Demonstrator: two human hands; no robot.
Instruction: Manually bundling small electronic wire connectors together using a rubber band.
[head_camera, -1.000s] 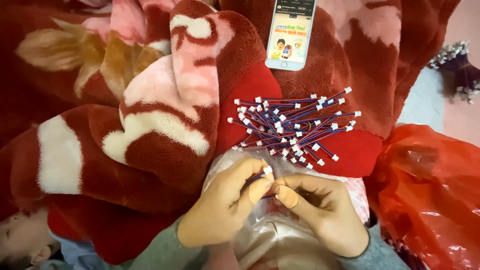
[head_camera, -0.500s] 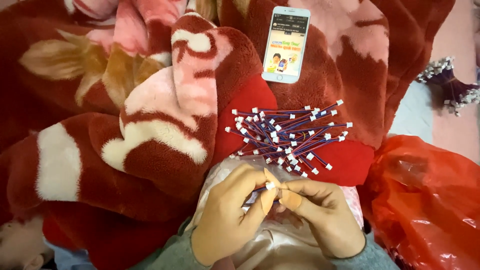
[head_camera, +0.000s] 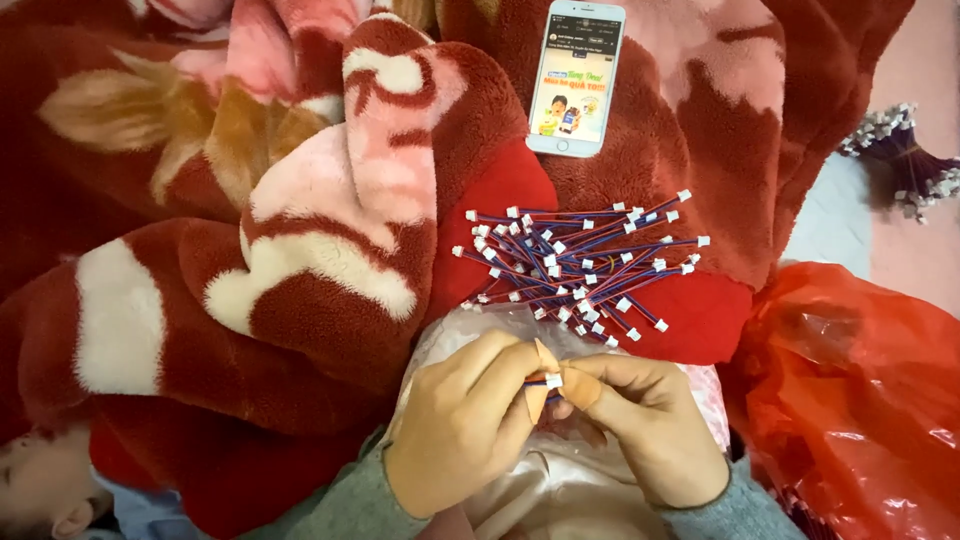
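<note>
Below the wire pile, my left hand and right hand together pinch one small white-tipped wire over the blanket.

One phone, one red plastic bag, two wire bundles (wires uncountable), two hands
</note>
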